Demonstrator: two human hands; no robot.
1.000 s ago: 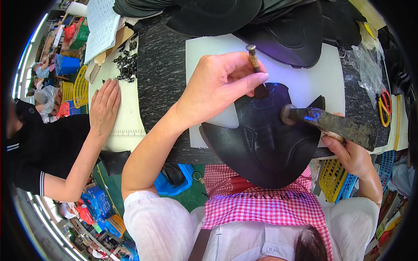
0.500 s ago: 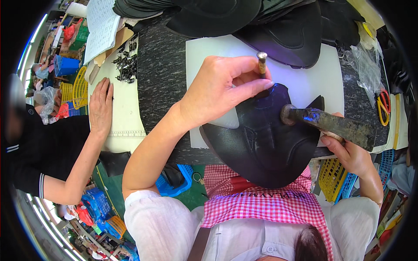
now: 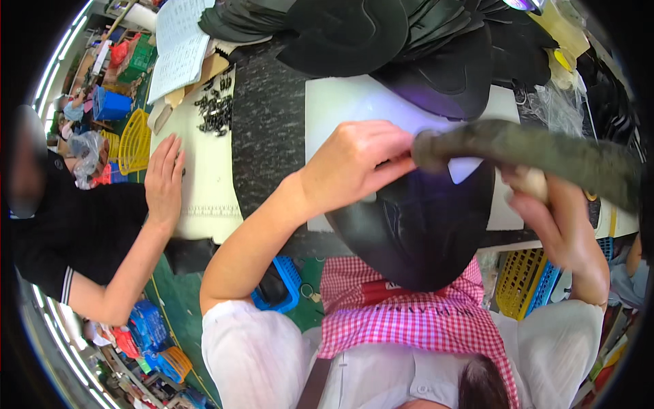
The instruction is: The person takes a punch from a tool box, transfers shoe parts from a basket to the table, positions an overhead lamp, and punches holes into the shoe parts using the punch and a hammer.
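Note:
My left hand [image 3: 357, 163] is pinched around a short metal punch, which the hammer head hides at this moment. Raised over the work, a hammer [image 3: 524, 144] with a long dark, worn head has one end right at my left fingertips; whether it touches the punch cannot be told. My right hand [image 3: 562, 221] is wrapped round its pale handle and slightly blurred. Below both hands lies a black leather-like piece [image 3: 415, 235] with stitched lines and a rounded edge, on a white board [image 3: 334, 102]. Its near end hangs over the table edge against my checked apron [image 3: 395, 317].
Stacked black pieces [image 3: 347, 34] cover the far side of the table. To the left are an open notebook [image 3: 178, 58], small black parts [image 3: 215, 112] and a co-worker's hand [image 3: 163, 184] resting on a pale surface. Baskets [image 3: 518, 279] stand below at right.
The hammer has risen and swung left over the punch, covering it. My right hand has lifted a little with it. My left hand keeps its pinch, and the view has shifted slightly.

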